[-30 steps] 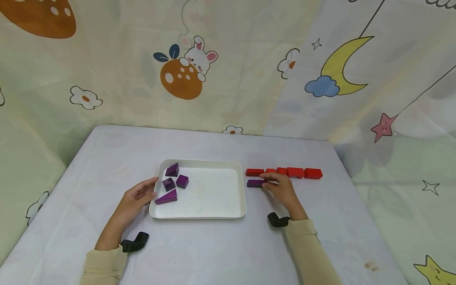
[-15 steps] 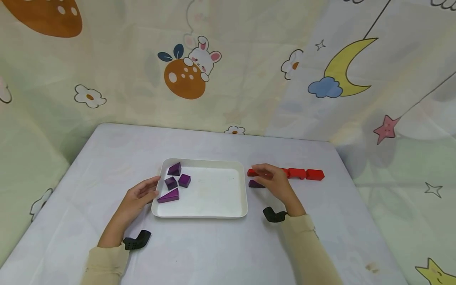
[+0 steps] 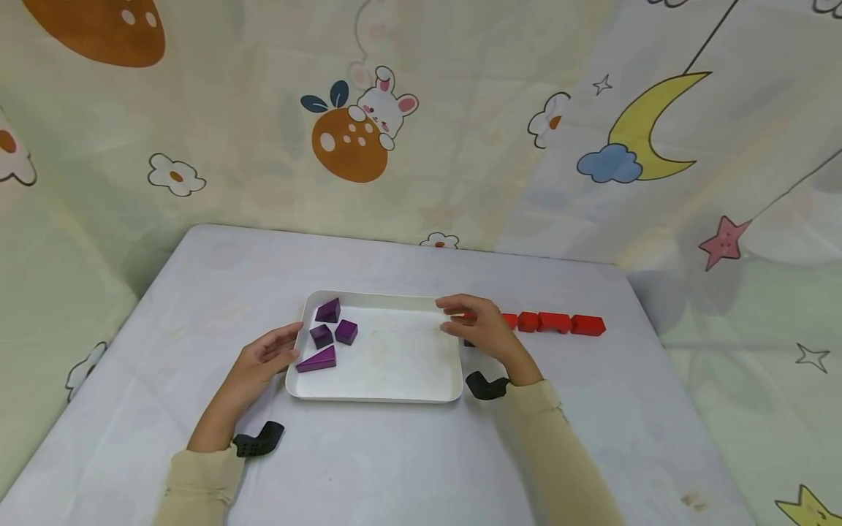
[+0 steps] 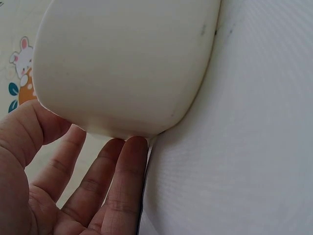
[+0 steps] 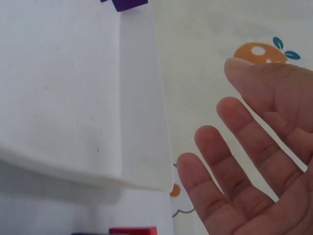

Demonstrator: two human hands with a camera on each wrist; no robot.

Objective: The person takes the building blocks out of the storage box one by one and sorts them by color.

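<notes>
A shallow white tray (image 3: 395, 402) lies mid-table. Several purple blocks sit at its left end, among them a triangular block (image 3: 328, 311), a cube (image 3: 346, 332) and a long wedge (image 3: 318, 359). My left hand (image 3: 262, 367) is at the tray's left side; in the left wrist view its fingertips (image 4: 134, 144) touch the outer wall. Over the tray's right rim hovers my right hand (image 3: 485, 327), holding nothing, thumb and fingers spread apart in the right wrist view. Behind it, a purple block (image 3: 468, 342) on the table is mostly hidden.
Right of the tray runs a row of red blocks (image 3: 555, 323), its left end partly covered by my right hand. A printed cloth (image 3: 487, 183) hangs behind the table's far edge. Each wrist wears a black camera mount (image 3: 260, 440).
My right hand has let go of the purple block right of the tray and moved left, up to the tray's right rim. My left hand stays at the tray's left side.
</notes>
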